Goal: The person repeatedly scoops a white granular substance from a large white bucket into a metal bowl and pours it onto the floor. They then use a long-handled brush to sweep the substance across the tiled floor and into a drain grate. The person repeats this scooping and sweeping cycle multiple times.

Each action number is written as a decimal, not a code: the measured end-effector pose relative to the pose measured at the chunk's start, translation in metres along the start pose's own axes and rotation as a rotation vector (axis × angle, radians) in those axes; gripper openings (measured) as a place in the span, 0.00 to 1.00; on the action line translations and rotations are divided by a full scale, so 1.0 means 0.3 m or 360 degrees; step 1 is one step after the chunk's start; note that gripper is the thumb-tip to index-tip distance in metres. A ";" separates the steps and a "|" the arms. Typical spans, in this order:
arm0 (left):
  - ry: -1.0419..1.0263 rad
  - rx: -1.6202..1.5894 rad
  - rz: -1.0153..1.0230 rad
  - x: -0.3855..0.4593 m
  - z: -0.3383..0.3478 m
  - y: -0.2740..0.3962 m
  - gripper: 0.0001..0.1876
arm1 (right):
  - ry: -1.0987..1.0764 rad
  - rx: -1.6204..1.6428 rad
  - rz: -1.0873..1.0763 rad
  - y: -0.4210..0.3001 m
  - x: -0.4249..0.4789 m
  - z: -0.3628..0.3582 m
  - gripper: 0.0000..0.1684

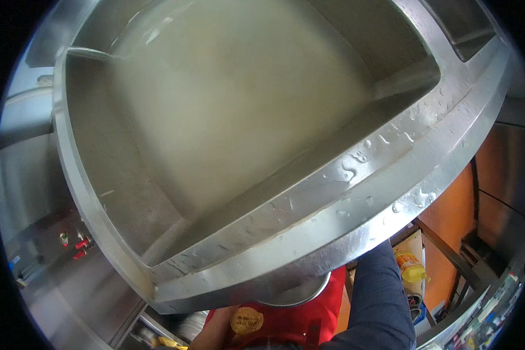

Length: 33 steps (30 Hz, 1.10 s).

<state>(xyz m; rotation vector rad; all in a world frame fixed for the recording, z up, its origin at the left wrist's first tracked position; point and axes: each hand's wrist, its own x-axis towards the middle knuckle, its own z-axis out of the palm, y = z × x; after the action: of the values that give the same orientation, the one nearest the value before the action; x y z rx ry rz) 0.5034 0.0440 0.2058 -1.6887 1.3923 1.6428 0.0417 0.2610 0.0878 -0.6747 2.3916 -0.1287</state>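
Both my hands are hidden beneath the front edge of a stainless steel sink (332, 203). My bare left forearm and dark-sleeved right arm reach up to that edge from below. Between them, in front of a red apron (284, 326), shows the lower rim of a round metal container (295, 302); the sink edge covers the remainder. Whether either hand touches it, I cannot tell. Cloudy, greyish water (245, 96) stands in the large basin. Water drops lie on the near ledge.
Part of another basin (463, 26) is at the upper right. On the lower right, a shelf holds a bottle of yellow liquid (411, 267). Red-handled valves (82, 247) show at the left. A yellow object (170, 342) lies at the lower left.
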 end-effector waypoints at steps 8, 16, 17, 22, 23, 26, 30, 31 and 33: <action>-0.0038 0.0425 0.0199 -0.037 0.039 0.030 0.16 | -0.0046 0.0130 0.0133 0.125 -0.257 0.021 0.29; -0.0082 -0.0494 -0.0073 -0.038 0.078 0.096 0.21 | 0.0248 0.0213 -0.0133 -0.063 0.018 0.026 0.27; -0.0065 -0.0469 -0.0132 -0.060 0.101 0.164 0.21 | 0.0292 0.0190 -0.0188 -0.105 0.086 0.026 0.27; 0.0188 -0.0430 -0.0244 -0.076 0.108 0.199 0.24 | 0.0414 0.0018 -0.0333 -0.280 0.358 0.061 0.25; 0.0073 -0.0155 -0.0082 -0.043 0.052 0.100 0.26 | 0.0424 -0.0016 -0.0337 -0.297 0.386 0.072 0.25; -0.0086 0.0324 0.0216 0.016 -0.066 -0.125 0.29 | 0.0460 -0.0098 -0.0415 -0.373 0.455 0.100 0.25; -0.0043 0.0179 0.0185 0.002 -0.049 -0.063 0.29 | 0.0520 -0.0150 -0.0397 -0.350 0.465 0.117 0.24; -0.0063 0.0136 0.0180 -0.001 -0.049 -0.060 0.29 | 0.0531 -0.0157 -0.0406 -0.352 0.469 0.117 0.24; -0.0153 0.0076 0.0174 0.006 -0.057 -0.046 0.29 | 0.0548 -0.0180 -0.0408 -0.342 0.470 0.115 0.24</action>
<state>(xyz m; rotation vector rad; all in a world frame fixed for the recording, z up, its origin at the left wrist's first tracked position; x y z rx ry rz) 0.5233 0.0351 0.2034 -1.5108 1.4883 1.7113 0.0140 0.1047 0.0076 -1.0877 2.6420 -0.2358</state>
